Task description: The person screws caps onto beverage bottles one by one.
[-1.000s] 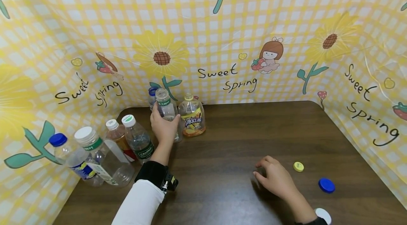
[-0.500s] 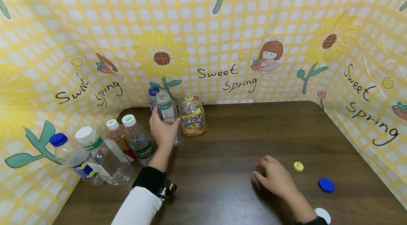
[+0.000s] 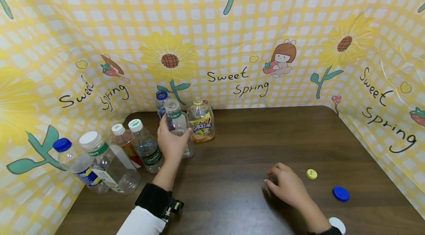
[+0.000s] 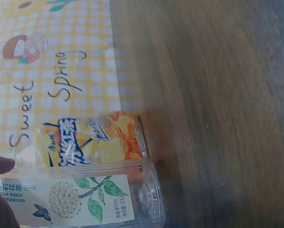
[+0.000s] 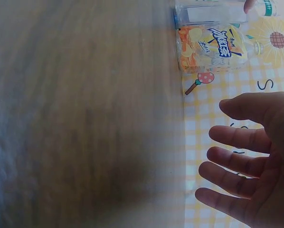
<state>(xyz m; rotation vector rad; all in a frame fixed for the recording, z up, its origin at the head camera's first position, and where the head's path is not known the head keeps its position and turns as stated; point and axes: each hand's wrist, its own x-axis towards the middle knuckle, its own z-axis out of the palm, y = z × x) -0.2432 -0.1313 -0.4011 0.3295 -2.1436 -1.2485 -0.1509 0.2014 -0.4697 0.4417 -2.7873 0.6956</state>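
Clamping its fingers round a 茉莉花茶 bottle (image 4: 85, 197), the left hand (image 3: 173, 142) has a 冰红茶 bottle (image 3: 202, 126) at two o'clock; right hand (image 3: 288, 186), fingers apart.

Hangs behind and beside the brown tabletop (image 3: 245, 135) as yellow checked cloth (image 3: 212, 35), bears printed sunflowers (image 3: 170, 61) and (three times over) black "Sweet Spring" lettering (image 3: 228, 76).
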